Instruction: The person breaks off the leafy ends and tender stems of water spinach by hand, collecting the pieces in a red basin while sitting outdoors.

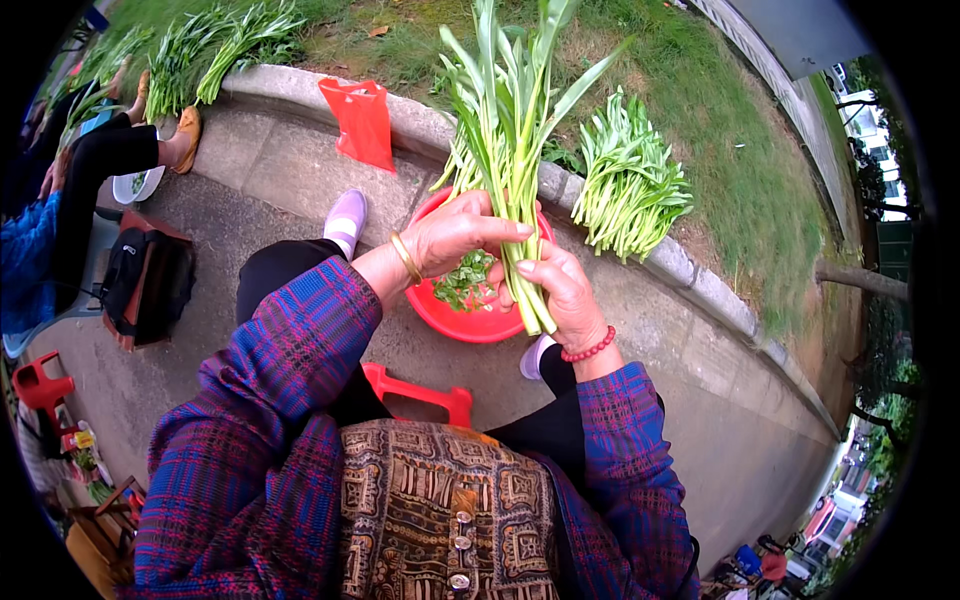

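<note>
A bunch of long-stemmed leafy greens [517,157], which look like water spinach, is held upright between my hands. My left hand [454,234] grips the stems from the left, thumb laid across them. Lower down, my right hand [561,294] closes around the stems near their cut ends. Beneath the hands stands a red plastic basin [459,322] with torn green leaves [466,281] inside. More stalks [463,169] show behind the held bunch; whether they rest on the basin or the kerb is hidden.
A pile of greens [630,180] lies over the stone kerb [671,262] at right. A red plastic bag [364,124] lies against the kerb at left. A red stool [420,394] is below me. At far left another person sits near a black bag [142,277] and a white bowl [139,186].
</note>
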Demonstrator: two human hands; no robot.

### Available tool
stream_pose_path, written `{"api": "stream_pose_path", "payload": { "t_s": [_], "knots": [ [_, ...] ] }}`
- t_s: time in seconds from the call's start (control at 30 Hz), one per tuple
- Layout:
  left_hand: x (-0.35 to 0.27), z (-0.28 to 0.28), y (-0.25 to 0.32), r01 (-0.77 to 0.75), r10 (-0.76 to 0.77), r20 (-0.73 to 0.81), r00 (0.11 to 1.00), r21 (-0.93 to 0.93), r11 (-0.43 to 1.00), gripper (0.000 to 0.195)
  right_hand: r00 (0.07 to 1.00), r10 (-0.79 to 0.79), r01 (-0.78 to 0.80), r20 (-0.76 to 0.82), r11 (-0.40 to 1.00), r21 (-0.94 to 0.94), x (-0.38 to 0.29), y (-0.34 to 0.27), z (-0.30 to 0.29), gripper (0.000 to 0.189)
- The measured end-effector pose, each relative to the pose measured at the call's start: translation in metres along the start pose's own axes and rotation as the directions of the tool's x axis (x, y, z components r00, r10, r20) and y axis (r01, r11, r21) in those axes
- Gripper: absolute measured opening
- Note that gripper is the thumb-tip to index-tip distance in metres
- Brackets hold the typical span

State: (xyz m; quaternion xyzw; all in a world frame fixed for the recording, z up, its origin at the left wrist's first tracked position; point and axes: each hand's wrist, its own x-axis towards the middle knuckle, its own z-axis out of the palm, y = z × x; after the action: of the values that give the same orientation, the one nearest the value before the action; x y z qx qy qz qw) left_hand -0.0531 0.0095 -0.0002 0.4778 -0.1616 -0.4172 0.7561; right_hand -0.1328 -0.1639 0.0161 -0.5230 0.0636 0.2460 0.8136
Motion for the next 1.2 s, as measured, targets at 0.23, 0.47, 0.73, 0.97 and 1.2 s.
{"api": "stream_pose_path", "payload": {
  "t_s": [0.23, 0.47, 0.73, 0.97, 1.2],
  "knots": [
    [-0.003, -0.001, 0.006, 0.022, -0.021, -0.021, 1.000, 0.033, 0.999, 0.039, 0.999, -0.013, 0.007, 0.045, 0.992, 0.125, -0.003, -0.006, -0.001, 0.031],
    [-0.001, 0.002, 0.001, 0.010, -0.009, -0.039, 0.999, 0.029, 1.000, 0.030, 1.000, 0.021, -0.021, 0.016, 1.000, 0.019, -0.002, -0.007, 0.001, 0.028],
    [0.000, -0.005, -0.001, 0.073, -0.066, -0.093, 0.993, 0.072, 0.995, 0.030, 1.000, -0.007, 0.007, -0.005, 1.000, 0.006, 0.002, -0.003, 0.000, 0.027],
    [0.000, -0.023, -0.002, 0.014, 0.656, -0.341, 0.674, 0.893, 0.450, 0.044, 0.995, 0.033, -0.035, -0.098, 0.999, -0.021, 0.006, -0.005, -0.008, 0.024],
    [-0.008, -0.007, 0.005, -0.246, 0.348, 0.268, 0.898, 0.963, -0.108, 0.060, 0.962, 0.250, -0.244, 0.114, 0.968, -0.066, -0.008, -0.010, -0.008, 0.031]
  ]
}}
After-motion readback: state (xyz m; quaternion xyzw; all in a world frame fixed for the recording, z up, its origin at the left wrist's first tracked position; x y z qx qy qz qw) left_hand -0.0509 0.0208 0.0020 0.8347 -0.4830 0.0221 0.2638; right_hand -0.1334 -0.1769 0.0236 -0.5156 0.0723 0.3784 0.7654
